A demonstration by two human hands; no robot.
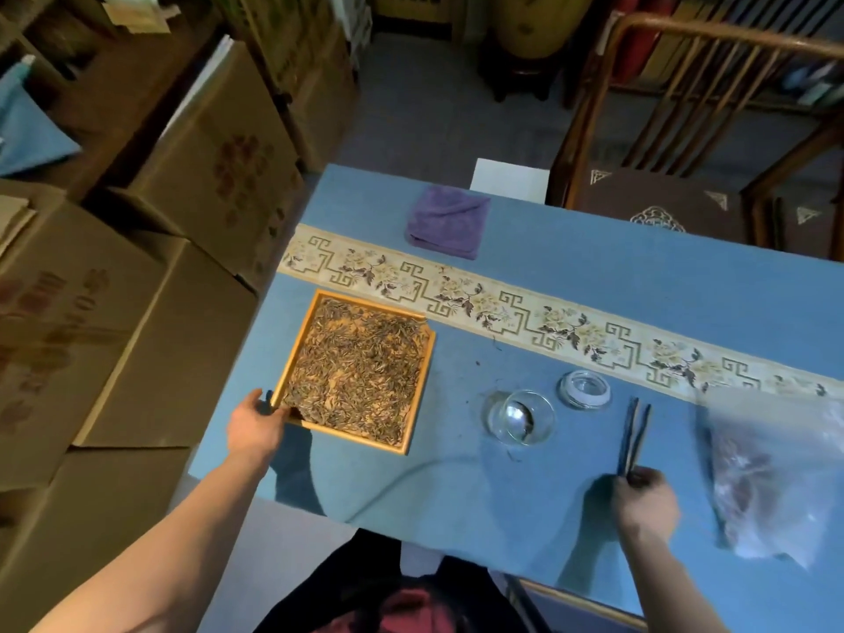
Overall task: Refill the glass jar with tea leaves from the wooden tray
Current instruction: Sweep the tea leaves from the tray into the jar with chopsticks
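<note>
My left hand (255, 427) grips the near left corner of the wooden tray (422, 386), thumb over the rim and fingers curled under the edge. The tray lies flat on the blue worktop (593, 285), its floor covered with a loose layer of tea leaves (361, 372). To its right stands the glass jar (520, 417), open at the top and almost empty, with only a few leaves at the bottom. Just beyond the jar, and a little to the right, lies its lid (585, 388). My right hand (646, 502) is closed in a fist around the near end of a pair of dark tweezers (634, 434), whose tips point away from me, to the right of the jar and apart from it. A clear plastic bag (776, 472) lies at the right edge, and a folded purple cloth (448, 227) sits on the far side of the patterned runner (525, 308).
</note>
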